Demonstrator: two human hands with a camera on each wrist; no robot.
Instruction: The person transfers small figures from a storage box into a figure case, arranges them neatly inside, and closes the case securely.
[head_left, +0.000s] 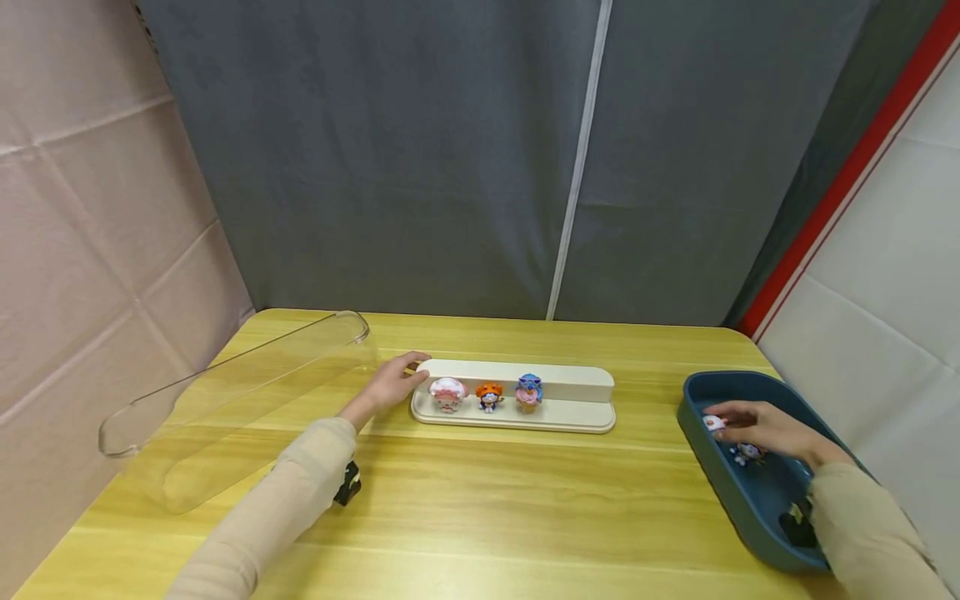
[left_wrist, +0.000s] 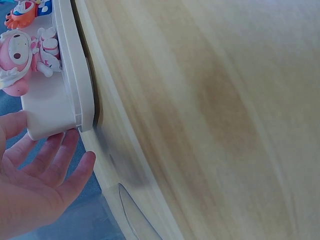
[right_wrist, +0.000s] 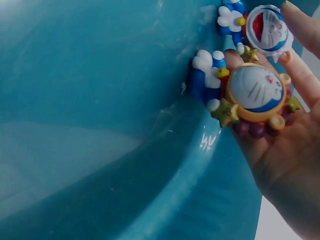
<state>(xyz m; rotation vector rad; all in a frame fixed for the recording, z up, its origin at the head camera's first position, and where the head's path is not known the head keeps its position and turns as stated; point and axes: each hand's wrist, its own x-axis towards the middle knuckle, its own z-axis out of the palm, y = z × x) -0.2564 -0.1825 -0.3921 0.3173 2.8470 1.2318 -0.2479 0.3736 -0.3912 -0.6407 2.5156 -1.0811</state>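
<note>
My left hand (head_left: 392, 382) grips the left end of a white stepped display stand (head_left: 570, 414), thumb on one side and fingers on the other. Along the stand are a pink figurine with a white hood (head_left: 447, 395), an orange-hooded figurine (head_left: 490, 397) and a blue figurine with a pink cupcake shape (head_left: 528, 393). Inside the blue bin (head_left: 738, 500), my right hand (head_left: 776, 432) pinches a white-hooded cat figurine (right_wrist: 270, 31) between thumb and fingers. A second cat figurine (right_wrist: 256, 87) with a star and an orange-rimmed face sits just in front of the palm.
A clear plastic cover (head_left: 255, 392) lies at the left of the wooden table (head_left: 480, 508). Grey curtain (head_left: 390, 167) hangs behind the table, and white panels stand on both sides. The bin stands near the table's right edge.
</note>
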